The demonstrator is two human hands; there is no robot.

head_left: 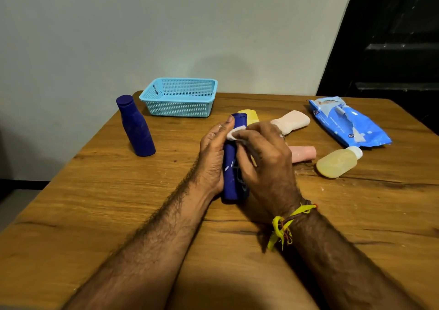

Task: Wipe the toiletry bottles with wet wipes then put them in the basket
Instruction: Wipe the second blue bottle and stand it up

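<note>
Both hands met over the middle of the wooden table (99, 205). The left hand (212, 160) was closed round a dark blue bottle (231, 179), palm against its left side, thumb lying up along the neck toward the cap. The bottle stood roughly upright, its base at the heels of the hands; whether the base touched the table could not be told.

The right hand (263, 165) curled over the bottle's right side. Its fingers pinched a white wet wipe (234, 134) against the bottle's upper part, just below the cap. A ring showed on one finger, and yellow and red threads (282, 226) were tied at the right wrist.

Well to the left of the left hand, a second dark blue bottle (135, 127) stood upright, cap on. Beyond the hands and slightly left, at the far edge by the wall, sat a light blue perforated basket (178, 98); nothing could be seen inside it.

Just beyond the fingertips lay a yellow bottle (250, 116), mostly hidden by the held bottle. Right of the right hand lay a pale pink bottle (293, 122) and nearer, partly hidden behind the knuckles, a pink tube (304, 154). Farther right lay a clear bottle of yellowish liquid (337, 163), white cap pointing away. Beyond that lay the blue wet-wipe pack (344, 122), flap peeled open.
</note>
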